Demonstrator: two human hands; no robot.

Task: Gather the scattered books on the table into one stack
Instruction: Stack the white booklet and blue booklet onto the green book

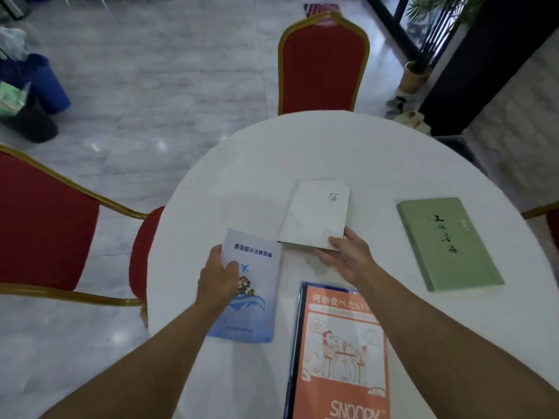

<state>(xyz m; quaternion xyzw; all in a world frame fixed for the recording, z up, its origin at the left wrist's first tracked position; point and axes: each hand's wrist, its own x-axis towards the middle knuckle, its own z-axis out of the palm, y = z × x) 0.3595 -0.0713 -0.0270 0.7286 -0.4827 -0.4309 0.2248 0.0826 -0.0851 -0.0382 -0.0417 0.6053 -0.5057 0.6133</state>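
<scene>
- Our left hand (219, 279) clamps the blue booklet (248, 288), left of centre.
- Our right hand (348, 255) pinches the white book (316, 216) at its near corner, centre frame.
- We should lay one squarely over the other, edges aligned.

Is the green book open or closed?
Closed. The green book lies flat on the white table with its front cover facing up, no pages showing, and neither hand touching it.

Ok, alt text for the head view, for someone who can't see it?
Over a round white table, the left hand grips a pale blue booklet and the right hand grips a white book. A green book and an orange Snoopy book lie apart.
</scene>
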